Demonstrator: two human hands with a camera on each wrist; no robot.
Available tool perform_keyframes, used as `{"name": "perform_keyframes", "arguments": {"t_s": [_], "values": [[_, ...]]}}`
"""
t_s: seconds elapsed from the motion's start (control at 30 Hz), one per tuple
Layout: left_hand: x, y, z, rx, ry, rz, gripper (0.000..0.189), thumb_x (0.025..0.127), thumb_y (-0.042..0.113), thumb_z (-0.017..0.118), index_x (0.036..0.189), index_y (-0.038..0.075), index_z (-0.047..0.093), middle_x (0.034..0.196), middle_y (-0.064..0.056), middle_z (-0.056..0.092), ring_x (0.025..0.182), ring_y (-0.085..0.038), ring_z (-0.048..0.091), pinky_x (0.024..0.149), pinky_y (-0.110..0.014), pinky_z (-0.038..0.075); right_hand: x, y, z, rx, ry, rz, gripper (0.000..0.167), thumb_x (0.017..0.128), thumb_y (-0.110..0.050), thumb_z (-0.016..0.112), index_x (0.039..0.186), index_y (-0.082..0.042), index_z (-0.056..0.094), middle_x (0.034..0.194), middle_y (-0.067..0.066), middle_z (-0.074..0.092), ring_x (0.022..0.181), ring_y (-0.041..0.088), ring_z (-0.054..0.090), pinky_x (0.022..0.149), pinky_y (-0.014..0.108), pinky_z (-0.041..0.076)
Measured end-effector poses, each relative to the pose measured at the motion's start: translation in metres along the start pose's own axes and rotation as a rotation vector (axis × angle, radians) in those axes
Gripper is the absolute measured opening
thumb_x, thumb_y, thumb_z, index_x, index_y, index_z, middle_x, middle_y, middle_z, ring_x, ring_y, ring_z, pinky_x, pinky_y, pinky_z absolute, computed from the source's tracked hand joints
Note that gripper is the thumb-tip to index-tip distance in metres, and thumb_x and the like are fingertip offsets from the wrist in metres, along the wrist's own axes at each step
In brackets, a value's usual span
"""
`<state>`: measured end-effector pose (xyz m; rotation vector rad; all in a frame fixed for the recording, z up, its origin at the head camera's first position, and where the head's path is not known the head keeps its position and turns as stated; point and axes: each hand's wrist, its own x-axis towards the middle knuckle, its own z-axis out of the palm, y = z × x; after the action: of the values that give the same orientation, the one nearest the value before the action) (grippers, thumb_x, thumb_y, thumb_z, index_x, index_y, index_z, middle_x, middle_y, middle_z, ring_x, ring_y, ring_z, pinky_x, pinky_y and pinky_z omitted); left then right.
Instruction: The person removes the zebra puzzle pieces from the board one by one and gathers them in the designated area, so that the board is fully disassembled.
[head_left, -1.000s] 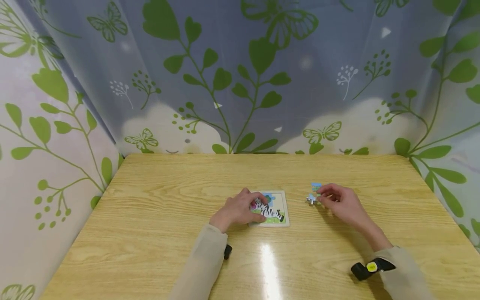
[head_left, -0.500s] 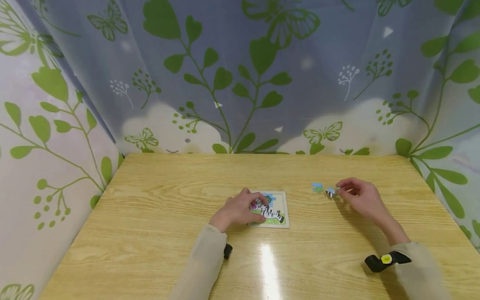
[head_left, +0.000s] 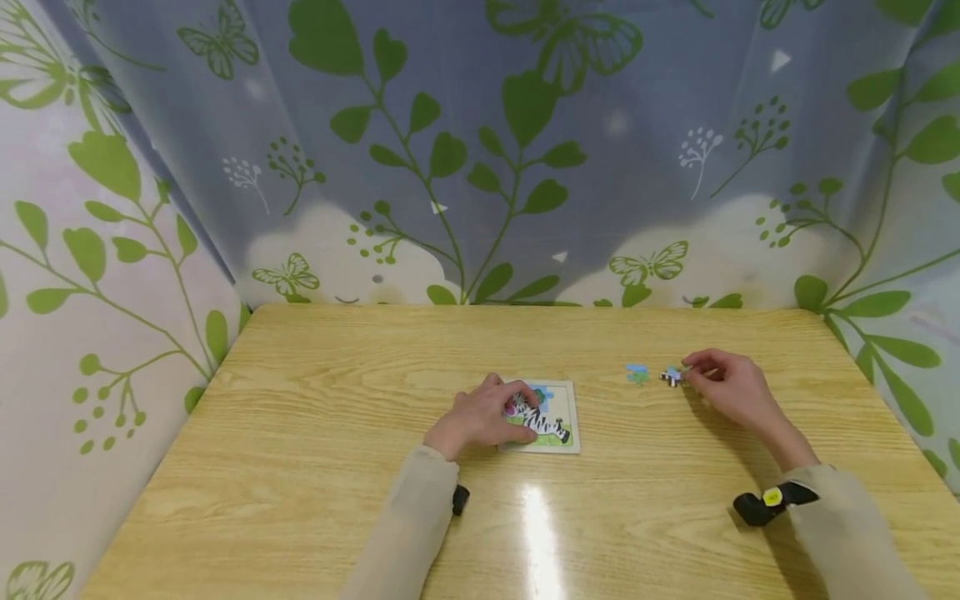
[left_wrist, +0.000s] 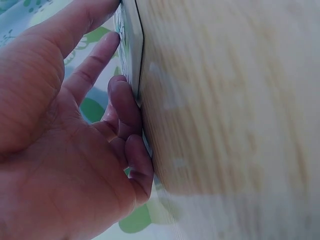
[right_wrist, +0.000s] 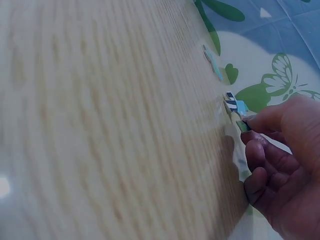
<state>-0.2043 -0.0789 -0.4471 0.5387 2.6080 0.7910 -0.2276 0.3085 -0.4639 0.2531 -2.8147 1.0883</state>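
One puzzle piece (head_left: 671,377) pinched at right hand (head_left: 731,390) grip's fingertips, on table (head_left: 315,433).

The head view is bright and even. Light comes from above and makes 1 white shiny streak on the pale wooden counter (head_left: 534,533) near the front edge. Soft dark shadows lie under both arms. The leaf-print curtain (head_left: 525,150) bends at the corners, as a wide lens does. Both wrist views are dimmer and blurry. In the left wrist view the left hand (left_wrist: 65,150) looks dark. In the right wrist view the near wood is fuzzy.
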Motion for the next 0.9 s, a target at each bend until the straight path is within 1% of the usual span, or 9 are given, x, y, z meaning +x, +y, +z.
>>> {"name": "perform_keyframes", "arguments": {"t_s": [0.2, 0.3, 0.47, 0.53, 0.6, 0.73, 0.83, 0.9], "values": [[-0.0005, 0.0015, 0.0003, -0.004, 0.0, -0.002, 0.037, 0.088, 0.039, 0.078, 0.121, 0.032, 0.062, 0.105, 0.0, 0.05, 0.096, -0.016, 0.044, 0.089, -0.05, 0.03, 0.0049, 0.003, 0.0023, -0.039, 0.006, 0.006, 0.02, 0.098, -0.015, 0.067, 0.11, 0.001, 0.071, 0.097, 0.019, 0.072, 0.07, -0.003, 0.058, 0.056, 0.025, 0.05], [-0.0004, 0.0015, 0.0002, -0.005, 0.001, 0.0, 0.039, 0.088, 0.039, 0.078, 0.122, 0.032, 0.061, 0.105, -0.001, 0.049, 0.096, -0.016, 0.044, 0.089, -0.05, 0.031, 0.0066, 0.0044, 0.0034, -0.053, 0.005, 0.006, 0.02, 0.098, -0.016, 0.068, 0.11, 0.0, 0.072, 0.096, 0.018, 0.072, 0.072, -0.001, 0.059, 0.056, 0.024, 0.05], [0.0003, 0.0005, 0.0, -0.016, 0.002, -0.003, 0.039, 0.087, 0.039, 0.079, 0.121, 0.032, 0.062, 0.106, -0.001, 0.049, 0.097, -0.016, 0.044, 0.093, -0.054, 0.032, 0.0081, 0.0042, 0.0044, -0.052, -0.008, 0.024, 0.022, 0.098, -0.017, 0.068, 0.111, 0.001, 0.071, 0.097, 0.018, 0.073, 0.077, 0.011, 0.064, 0.058, 0.024, 0.049], [0.0006, -0.0001, 0.0001, -0.02, 0.001, -0.005, 0.039, 0.087, 0.039, 0.079, 0.121, 0.032, 0.062, 0.105, 0.0, 0.048, 0.097, -0.016, 0.044, 0.093, -0.054, 0.031, 0.0086, 0.0041, 0.0045, -0.054, -0.006, 0.028, 0.023, 0.098, -0.018, 0.069, 0.111, 0.001, 0.071, 0.097, 0.018, 0.073, 0.078, 0.014, 0.065, 0.058, 0.024, 0.049], [0.0011, -0.0009, 0.0007, -0.023, -0.001, -0.008, 0.038, 0.087, 0.038, 0.079, 0.121, 0.033, 0.062, 0.105, 0.0, 0.048, 0.097, -0.016, 0.044, 0.092, -0.051, 0.03, 0.009, 0.0044, 0.0045, -0.058, 0.001, 0.027, 0.023, 0.098, -0.018, 0.069, 0.111, 0.0, 0.071, 0.096, 0.018, 0.073, 0.078, 0.013, 0.064, 0.059, 0.023, 0.049], [0.0016, -0.0011, 0.0015, -0.016, -0.004, -0.015, 0.038, 0.087, 0.039, 0.079, 0.121, 0.033, 0.061, 0.105, 0.001, 0.048, 0.096, -0.016, 0.044, 0.085, -0.043, 0.028, 0.0071, 0.0037, 0.0037, -0.059, 0.018, 0.015, 0.023, 0.098, -0.02, 0.069, 0.11, 0.0, 0.072, 0.095, 0.017, 0.073, 0.075, 0.003, 0.061, 0.06, 0.022, 0.049], [0.0013, -0.0007, 0.0016, -0.013, -0.006, -0.019, 0.039, 0.087, 0.04, 0.079, 0.121, 0.034, 0.061, 0.106, 0.001, 0.047, 0.095, -0.016, 0.044, 0.081, -0.039, 0.026, 0.0037, 0.0012, 0.0042, -0.051, 0.02, -0.006, 0.023, 0.098, -0.019, 0.068, 0.111, -0.001, 0.071, 0.095, 0.017, 0.072, 0.072, -0.003, 0.059, 0.058, 0.023, 0.049], [0.0014, -0.001, 0.0016, -0.013, -0.005, -0.019, 0.039, 0.087, 0.04, 0.079, 0.121, 0.033, 0.061, 0.105, 0.001, 0.047, 0.095, -0.016, 0.044, 0.08, -0.038, 0.026, 0.0011, -0.0025, 0.0057, -0.036, 0.015, -0.017, 0.023, 0.098, -0.019, 0.067, 0.112, -0.001, 0.071, 0.096, 0.017, 0.071, 0.07, -0.005, 0.059, 0.056, 0.024, 0.049]]}}
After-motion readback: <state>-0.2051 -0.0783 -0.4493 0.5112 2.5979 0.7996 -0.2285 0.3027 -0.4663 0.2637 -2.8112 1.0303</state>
